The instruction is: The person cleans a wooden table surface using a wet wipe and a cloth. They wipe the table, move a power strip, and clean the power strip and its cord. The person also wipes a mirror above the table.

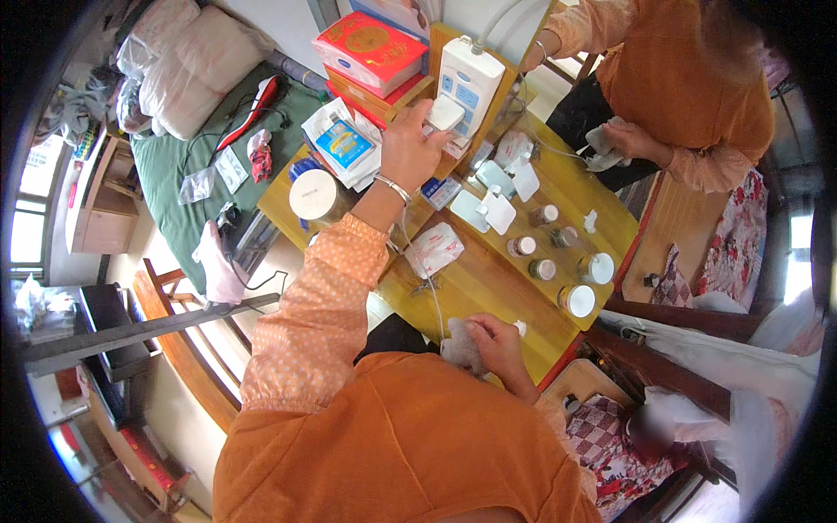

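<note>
My left hand, with a bracelet at the wrist, reaches up and grips a white plug-in adapter at a white power strip. The strip stands against a wooden mirror frame. Near my body, my right hand holds a bunched grey cloth at the table's near edge. A thin white cable runs from near my left wrist down towards the cloth; its ends are hidden. Between my hands lies a white packet with red print on the yellow wooden table.
Several small jars and white square pieces stand or lie beside the mirror, which repeats them. Red boxes, a blue packet and a white-lidded container are beyond my left arm. A bed with green cover stands left.
</note>
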Available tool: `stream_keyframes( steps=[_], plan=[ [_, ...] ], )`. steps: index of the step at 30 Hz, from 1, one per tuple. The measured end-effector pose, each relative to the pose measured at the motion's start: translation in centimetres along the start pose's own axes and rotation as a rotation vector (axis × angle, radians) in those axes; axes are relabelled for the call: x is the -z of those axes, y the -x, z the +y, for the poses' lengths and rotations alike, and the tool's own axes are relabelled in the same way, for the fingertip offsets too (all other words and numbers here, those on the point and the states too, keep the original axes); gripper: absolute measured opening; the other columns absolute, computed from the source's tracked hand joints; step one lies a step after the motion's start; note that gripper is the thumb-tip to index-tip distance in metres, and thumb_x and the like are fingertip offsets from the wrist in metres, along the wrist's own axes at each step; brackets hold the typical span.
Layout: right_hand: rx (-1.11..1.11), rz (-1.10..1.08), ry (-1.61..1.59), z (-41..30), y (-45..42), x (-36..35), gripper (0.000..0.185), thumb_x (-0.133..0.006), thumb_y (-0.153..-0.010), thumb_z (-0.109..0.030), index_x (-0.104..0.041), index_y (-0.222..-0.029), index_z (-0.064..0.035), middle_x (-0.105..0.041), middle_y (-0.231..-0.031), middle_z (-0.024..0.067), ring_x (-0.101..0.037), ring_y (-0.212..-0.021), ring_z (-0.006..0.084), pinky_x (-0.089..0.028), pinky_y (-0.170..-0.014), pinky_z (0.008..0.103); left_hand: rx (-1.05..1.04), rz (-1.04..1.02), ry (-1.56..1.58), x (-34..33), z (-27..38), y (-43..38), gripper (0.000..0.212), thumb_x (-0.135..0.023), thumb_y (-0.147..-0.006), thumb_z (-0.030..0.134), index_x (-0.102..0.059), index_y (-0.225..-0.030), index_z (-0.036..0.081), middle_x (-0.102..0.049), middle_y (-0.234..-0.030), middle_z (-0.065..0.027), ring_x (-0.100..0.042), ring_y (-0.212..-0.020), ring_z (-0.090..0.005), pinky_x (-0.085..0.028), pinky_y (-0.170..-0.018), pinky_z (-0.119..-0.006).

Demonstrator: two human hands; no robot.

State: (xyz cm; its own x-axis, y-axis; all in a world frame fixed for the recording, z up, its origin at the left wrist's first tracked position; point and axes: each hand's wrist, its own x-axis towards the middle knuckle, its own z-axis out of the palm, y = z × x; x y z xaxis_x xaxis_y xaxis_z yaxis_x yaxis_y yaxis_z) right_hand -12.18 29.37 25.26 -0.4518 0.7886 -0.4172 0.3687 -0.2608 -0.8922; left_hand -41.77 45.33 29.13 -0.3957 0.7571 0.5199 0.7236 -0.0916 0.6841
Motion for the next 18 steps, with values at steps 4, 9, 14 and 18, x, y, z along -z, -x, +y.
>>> stream_keyframes(
  steps=[4,9,14,18],
  plan=[
    [0.006,-0.034,-0.015,1.4,-0.4,0.0,0.016,-0.062,-0.089,-0.013,-0.064,-0.097,0.0011,-0.062,-0.077,-0.0015,-0.053,-0.070,0.0057,-0.045,-0.063,0.0219,0.037,-0.068,0.015,0.8,0.4,-0.2,0.051,-0.076,-0.071,0.015,-0.055,-0.116,0.001,-0.063,-0.093,-0.0182,-0.061,-0.083,-0.0334,-0.050,-0.074,-0.040],
    [0.025,-0.069,-0.023,-0.7,-0.2,-0.2,0.016,-0.062,-0.089,-0.013,-0.064,-0.097,0.0011,-0.062,-0.077,-0.0008,-0.053,-0.071,0.0058,-0.045,-0.064,0.0222,0.135,0.027,0.224,1.1,0.8,0.4,0.049,-0.073,-0.074,0.015,-0.055,-0.117,0.002,-0.062,-0.097,-0.0173,-0.061,-0.084,-0.0309,-0.049,-0.075,-0.039],
    [0.042,-0.052,-0.022,0.2,0.2,0.5,0.017,-0.062,-0.089,-0.013,-0.065,-0.096,0.0015,-0.063,-0.079,0.0005,-0.055,-0.073,0.0070,-0.046,-0.066,0.0233,0.010,0.200,0.082,3.4,2.8,5.0,0.033,-0.068,-0.080,0.013,-0.060,-0.110,0.002,-0.063,-0.100,-0.0147,-0.063,-0.089,-0.0233,-0.050,-0.075,-0.034],
    [0.018,-0.007,0.003,0.9,0.9,1.5,0.018,-0.061,-0.088,-0.012,-0.065,-0.099,0.0022,-0.066,-0.080,0.0025,-0.057,-0.073,0.0069,-0.048,-0.066,0.0244,0.183,-0.252,0.220,2.9,4.2,14.6,0.023,-0.062,-0.085,0.014,-0.062,-0.105,0.003,-0.065,-0.089,-0.0134,-0.064,-0.081,-0.0251,-0.050,-0.072,-0.034]
  ],
)
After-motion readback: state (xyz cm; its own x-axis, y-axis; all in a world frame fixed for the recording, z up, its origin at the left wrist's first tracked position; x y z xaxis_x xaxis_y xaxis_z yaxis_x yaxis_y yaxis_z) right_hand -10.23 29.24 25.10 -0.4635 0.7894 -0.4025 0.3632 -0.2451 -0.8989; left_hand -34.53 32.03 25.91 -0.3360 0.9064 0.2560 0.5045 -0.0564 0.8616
